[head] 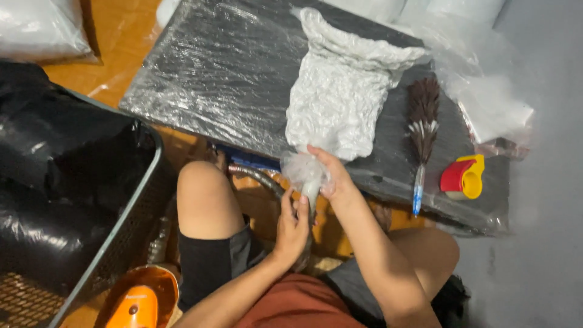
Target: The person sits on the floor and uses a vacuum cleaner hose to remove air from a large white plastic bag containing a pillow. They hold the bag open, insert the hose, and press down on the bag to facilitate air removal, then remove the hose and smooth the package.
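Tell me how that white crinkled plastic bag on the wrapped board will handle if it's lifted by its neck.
The white plastic bag looks puffed and wrinkled, so it is probably light for its size. Its thin film bunches where the right hand and left hand gather the neck, so it would likely sag and swing. The glossy film may be slippery.

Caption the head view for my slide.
Both hands, left hand and right hand, grip the neck of a white bag beside a feather duster.

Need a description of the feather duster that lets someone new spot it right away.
Start at the big board wrapped in shiny plastic film. Right of the crumpled white bag on it lies the feather duster. It is the only brown, feathery thing there, with a thin blue and white handle pointing toward the person, left of the red and yellow tape dispenser.
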